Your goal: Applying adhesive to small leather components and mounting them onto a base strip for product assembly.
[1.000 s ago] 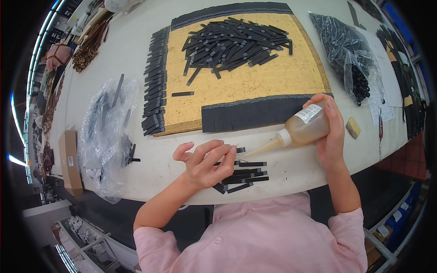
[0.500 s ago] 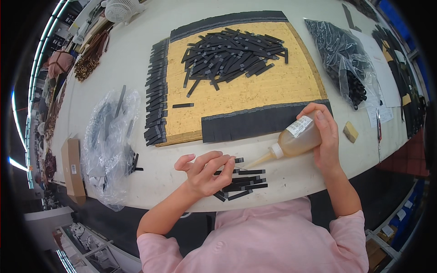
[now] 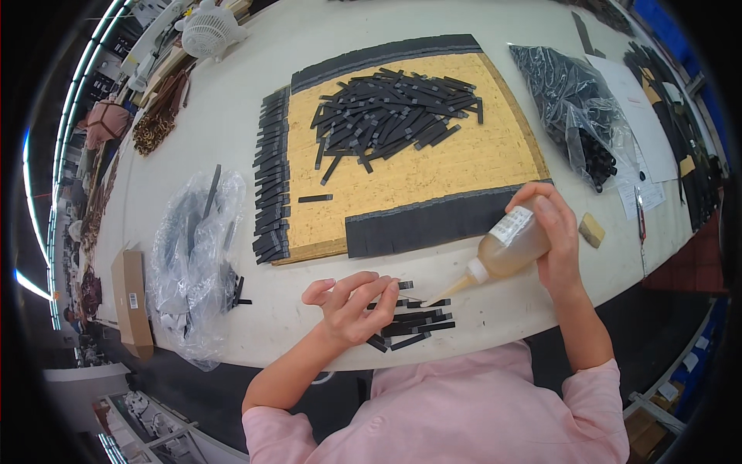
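Observation:
My right hand grips a clear squeeze bottle of amber liquid, tilted down to the left. Its long nozzle tip is just above or touching a small group of black strips near the table's front edge; I cannot tell which. To the left, my left hand is closed in a pinch over the same strips. A thin, needle-like rod juts from its fingertips toward the nozzle. The fingers hide part of the strips below. Beyond, a heap of black strips lies on a yellow board.
Black strips with grey ends line the board's left, far and near edges. Plastic bags lie left, beside a cardboard box. At right are a bag of black pieces, a yellowish block and a red-handled tool. A white fan stands far left.
The whole view has shifted slightly, so the table's things sit lower in it. The bottle's nozzle has come closer to the strips and the left fingertips. Both hands keep their grips.

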The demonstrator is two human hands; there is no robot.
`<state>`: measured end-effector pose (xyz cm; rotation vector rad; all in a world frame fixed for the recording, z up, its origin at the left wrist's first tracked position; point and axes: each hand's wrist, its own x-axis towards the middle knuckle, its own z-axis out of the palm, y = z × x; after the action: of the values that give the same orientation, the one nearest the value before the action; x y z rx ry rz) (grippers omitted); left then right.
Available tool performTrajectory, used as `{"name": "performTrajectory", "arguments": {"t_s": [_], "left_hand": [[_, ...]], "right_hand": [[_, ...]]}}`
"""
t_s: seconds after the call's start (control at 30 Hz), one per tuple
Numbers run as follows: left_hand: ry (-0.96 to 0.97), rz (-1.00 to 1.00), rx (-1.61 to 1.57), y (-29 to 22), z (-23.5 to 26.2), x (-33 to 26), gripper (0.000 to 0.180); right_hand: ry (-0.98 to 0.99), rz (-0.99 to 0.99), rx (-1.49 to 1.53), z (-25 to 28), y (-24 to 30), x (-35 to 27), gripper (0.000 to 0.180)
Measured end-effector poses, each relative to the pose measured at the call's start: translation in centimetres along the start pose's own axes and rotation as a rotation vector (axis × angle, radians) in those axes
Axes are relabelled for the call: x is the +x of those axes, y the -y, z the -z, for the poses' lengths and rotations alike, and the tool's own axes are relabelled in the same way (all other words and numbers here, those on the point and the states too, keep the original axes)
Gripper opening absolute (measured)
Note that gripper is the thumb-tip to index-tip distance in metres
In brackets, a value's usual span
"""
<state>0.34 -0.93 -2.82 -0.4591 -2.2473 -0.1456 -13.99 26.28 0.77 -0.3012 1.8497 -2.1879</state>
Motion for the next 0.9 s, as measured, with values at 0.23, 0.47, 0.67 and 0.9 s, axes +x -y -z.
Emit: {"name": "performTrajectory", "arguments": {"t_s": [0.23, 0.47, 0.67, 0.9], "left_hand": [[0.064, 0.11, 0.036, 0.2, 2.3, 1.0, 0.021], [0.165, 0.715, -0.136, 3.4, 6.8, 2.8, 0.022], [0.486, 0.869, -0.192, 5.1, 8.7, 3.0, 0.012], [0.553, 0.903, -0.212, 5.0, 6.6, 4.3, 0.015]], "right_hand": [[-0.436, 0.375, 0.167, 2.0, 7.5, 3.2, 0.043], [-0.486, 0.51, 0.265, 1.4, 8.0, 3.4, 0.041], [-0.165, 0.267, 0.086, -0.1, 3.3, 2.1, 0.03], [-0.138, 0.293, 0.093, 0.8, 3.4, 1.8, 0.032]]}}
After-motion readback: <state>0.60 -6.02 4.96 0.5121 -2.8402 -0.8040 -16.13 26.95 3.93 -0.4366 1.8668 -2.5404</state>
